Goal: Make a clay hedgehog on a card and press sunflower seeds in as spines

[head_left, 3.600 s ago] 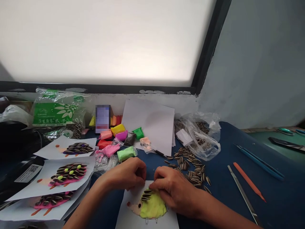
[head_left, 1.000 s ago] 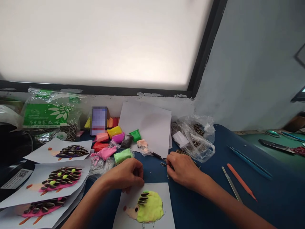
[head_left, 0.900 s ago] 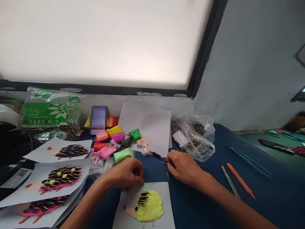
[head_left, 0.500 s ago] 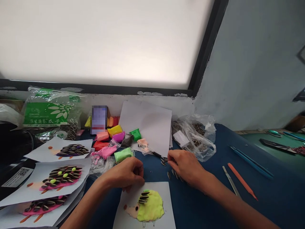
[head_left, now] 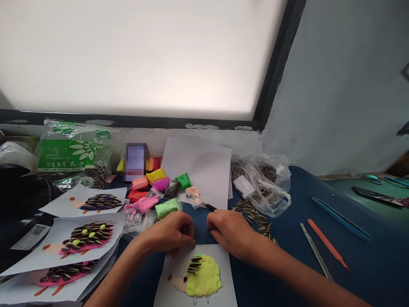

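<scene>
A sheet of white paper (head_left: 169, 294) lies in front of me with a hedgehog picture (head_left: 204, 279) on it, its body a flat layer of yellow-green clay. Several sunflower seeds (head_left: 194, 265) are set in the clay behind the face. My left hand (head_left: 175, 232) is closed at the sheet's top left edge, fingers curled; what they hold, if anything, is hidden. Just above the top right edge, my right hand (head_left: 231, 232) pinches a small dark sunflower seed (head_left: 209, 230) at its fingertips. Loose sunflower seeds (head_left: 255, 217) are spread on the table behind it.
Finished hedgehog pictures (head_left: 86, 236) are stacked at left. Packets of coloured clay (head_left: 168, 207), a phone (head_left: 136, 162) and white sheets (head_left: 201, 170) stand at the back. A plastic bag of seeds (head_left: 268, 192), blue tweezers (head_left: 340, 219) and an orange tool (head_left: 329, 244) are at right.
My right hand has moved left from the loose seeds toward the paper's top edge, uncovering the seed pile. My left hand stays at the sheet's edge. The whole view has shifted slightly.
</scene>
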### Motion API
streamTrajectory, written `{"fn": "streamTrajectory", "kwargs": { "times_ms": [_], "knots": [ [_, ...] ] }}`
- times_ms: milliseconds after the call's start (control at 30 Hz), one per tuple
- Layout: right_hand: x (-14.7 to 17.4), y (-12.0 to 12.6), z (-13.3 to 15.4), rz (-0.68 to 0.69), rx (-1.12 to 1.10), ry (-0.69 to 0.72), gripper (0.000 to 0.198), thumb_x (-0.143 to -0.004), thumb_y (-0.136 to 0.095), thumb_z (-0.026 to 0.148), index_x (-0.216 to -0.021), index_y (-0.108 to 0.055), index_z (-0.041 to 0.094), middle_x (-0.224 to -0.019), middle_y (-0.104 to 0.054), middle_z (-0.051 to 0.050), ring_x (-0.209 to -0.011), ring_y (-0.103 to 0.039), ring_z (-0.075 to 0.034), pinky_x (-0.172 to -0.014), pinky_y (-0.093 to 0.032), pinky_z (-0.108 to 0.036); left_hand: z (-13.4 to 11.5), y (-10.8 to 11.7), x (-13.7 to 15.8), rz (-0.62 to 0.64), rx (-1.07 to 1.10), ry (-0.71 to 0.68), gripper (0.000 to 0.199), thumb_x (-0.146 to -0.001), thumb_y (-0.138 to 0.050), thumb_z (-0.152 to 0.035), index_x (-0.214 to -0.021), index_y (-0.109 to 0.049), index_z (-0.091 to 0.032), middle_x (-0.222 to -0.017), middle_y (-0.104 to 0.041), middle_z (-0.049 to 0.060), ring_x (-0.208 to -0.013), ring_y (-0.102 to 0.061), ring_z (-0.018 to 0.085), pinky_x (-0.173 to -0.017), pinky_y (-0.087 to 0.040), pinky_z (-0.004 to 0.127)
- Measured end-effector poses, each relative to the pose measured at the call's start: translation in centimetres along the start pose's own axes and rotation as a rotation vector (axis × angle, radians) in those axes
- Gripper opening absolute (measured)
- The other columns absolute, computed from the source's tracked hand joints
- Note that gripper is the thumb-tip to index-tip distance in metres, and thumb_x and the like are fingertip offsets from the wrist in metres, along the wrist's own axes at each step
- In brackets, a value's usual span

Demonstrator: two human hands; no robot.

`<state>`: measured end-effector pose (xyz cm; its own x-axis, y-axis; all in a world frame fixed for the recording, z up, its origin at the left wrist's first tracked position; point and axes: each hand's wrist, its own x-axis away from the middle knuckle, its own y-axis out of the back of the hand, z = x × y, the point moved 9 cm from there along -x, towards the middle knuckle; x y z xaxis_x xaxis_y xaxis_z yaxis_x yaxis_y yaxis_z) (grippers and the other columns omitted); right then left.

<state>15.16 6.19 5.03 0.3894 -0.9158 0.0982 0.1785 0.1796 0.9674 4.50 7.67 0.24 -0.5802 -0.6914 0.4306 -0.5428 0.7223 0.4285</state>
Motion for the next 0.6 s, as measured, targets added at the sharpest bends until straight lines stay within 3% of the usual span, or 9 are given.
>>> {"fn": "streamTrajectory", "kwargs": {
  "times_ms": [233, 467, 600],
  "knots": [
    [0.6, -0.5, 0.2, -0.062, -0.041, 0.023, 0.011, -0.090, -0.050, 0.012, -0.092, -0.060, 0.017, -0.091, -0.065, -0.006, -0.079, -0.060, -0.018, -0.064, -0.036, -0.028, 0.3, 0.1, -0.1, -0.003, 0.025, 0.003, 0.008, -0.061, -0.059, -0.022, -0.067, -0.055, -0.018, -0.048, -0.053, -0.007, -0.035, -0.050, 0.009, -0.031, -0.036, 0.016],
    [2.1, -0.5, 1.9, -0.094, -0.403, 0.172, 0.018, -0.086, -0.051, 0.006, -0.091, -0.063, 0.019, -0.091, -0.064, -0.003, -0.083, -0.059, -0.015, -0.072, -0.043, -0.024, 0.5, 0.0, -0.1, 0.001, 0.045, 0.001, 0.008, -0.062, -0.059, -0.022, -0.068, -0.056, -0.018, -0.050, -0.053, -0.007, -0.035, -0.051, 0.009, -0.032, -0.036, 0.016],
    [2.2, -0.8, 1.4, -0.139, -0.526, 0.154, 0.017, -0.080, -0.059, 0.005, -0.081, -0.069, 0.019, -0.081, -0.066, 0.000, -0.075, -0.060, -0.013, -0.068, -0.043, -0.022, 0.5, 0.0, -0.2, 0.004, 0.045, -0.002, 0.006, -0.062, -0.058, -0.021, -0.067, -0.056, -0.018, -0.046, -0.052, -0.008, -0.034, -0.049, 0.009, -0.031, -0.036, 0.016]
  ]
}}
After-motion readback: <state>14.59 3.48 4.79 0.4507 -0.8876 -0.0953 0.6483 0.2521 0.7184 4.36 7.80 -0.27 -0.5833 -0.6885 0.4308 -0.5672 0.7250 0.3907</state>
